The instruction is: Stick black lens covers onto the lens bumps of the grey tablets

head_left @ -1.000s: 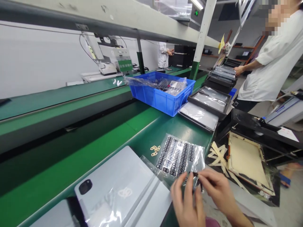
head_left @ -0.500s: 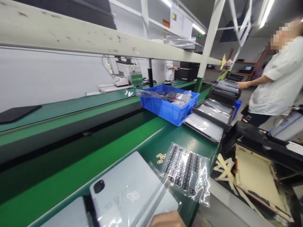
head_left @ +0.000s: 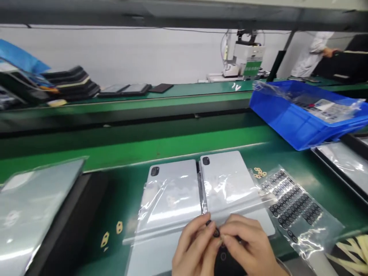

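My left hand [head_left: 193, 247] and my right hand [head_left: 249, 247] meet at the bottom centre, fingertips pinched together on a small black ring-shaped part [head_left: 215, 231]. They hover over the near edge of two grey tablet back covers [head_left: 175, 191] [head_left: 230, 180] lying side by side in clear film, camera holes at the far end. To the right lies a clear sheet of several small black rings [head_left: 296, 207]. A few tan cut-outs [head_left: 259, 172] lie beside it.
A blue bin [head_left: 290, 122] holding bagged parts stands at the right on the green bench [head_left: 172, 147]. Trays with film-covered covers [head_left: 342, 161] lie further right, another cover [head_left: 31, 207] at the left. Dark stacked trays [head_left: 71, 82] and a small machine [head_left: 244, 61] stand beyond the belt. A person in white [head_left: 313, 53] works far right.
The view has swung left and down, from the right end of the bench to the two covers. My hands, almost out of view half a second ago, are back together in front of me.
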### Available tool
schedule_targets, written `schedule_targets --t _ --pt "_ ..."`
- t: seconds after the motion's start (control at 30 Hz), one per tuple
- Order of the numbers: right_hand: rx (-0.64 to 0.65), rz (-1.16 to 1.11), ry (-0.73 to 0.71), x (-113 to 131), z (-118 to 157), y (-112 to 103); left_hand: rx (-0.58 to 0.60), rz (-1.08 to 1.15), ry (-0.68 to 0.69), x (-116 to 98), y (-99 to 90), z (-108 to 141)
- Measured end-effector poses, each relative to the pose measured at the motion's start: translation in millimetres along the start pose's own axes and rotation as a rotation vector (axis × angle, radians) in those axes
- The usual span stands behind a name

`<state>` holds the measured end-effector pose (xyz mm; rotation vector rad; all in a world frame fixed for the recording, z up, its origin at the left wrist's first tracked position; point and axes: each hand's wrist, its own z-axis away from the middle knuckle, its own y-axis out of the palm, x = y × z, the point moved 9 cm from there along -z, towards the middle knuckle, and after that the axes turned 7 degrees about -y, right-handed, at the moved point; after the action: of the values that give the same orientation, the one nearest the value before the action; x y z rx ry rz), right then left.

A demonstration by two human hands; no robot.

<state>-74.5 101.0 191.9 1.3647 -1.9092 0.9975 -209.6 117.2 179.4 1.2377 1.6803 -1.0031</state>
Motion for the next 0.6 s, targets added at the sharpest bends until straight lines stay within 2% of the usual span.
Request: schedule_targets --t 0.2,0.33,0.47,0.6 --pt "0.062 -0.067 0.005 -1.1 -3.0 10.1 0.212 0.035 0.151 -4.1 -7.0 -11.8" --pt "0.052 -0.042 -0.041 5.9 -3.9 11.6 0.239 0.071 0.215 -10.3 -9.6 -15.2" --pt "0.085 0.063 -0.089 11.7 -0.8 15.6 0.27 0.059 0.204 -9.9 -9.9 -18.9" --pt "0.205 0.229 -0.177 19.3 2.0 24.4 0.398 0.087 0.115 -5.4 -8.1 -25.4"
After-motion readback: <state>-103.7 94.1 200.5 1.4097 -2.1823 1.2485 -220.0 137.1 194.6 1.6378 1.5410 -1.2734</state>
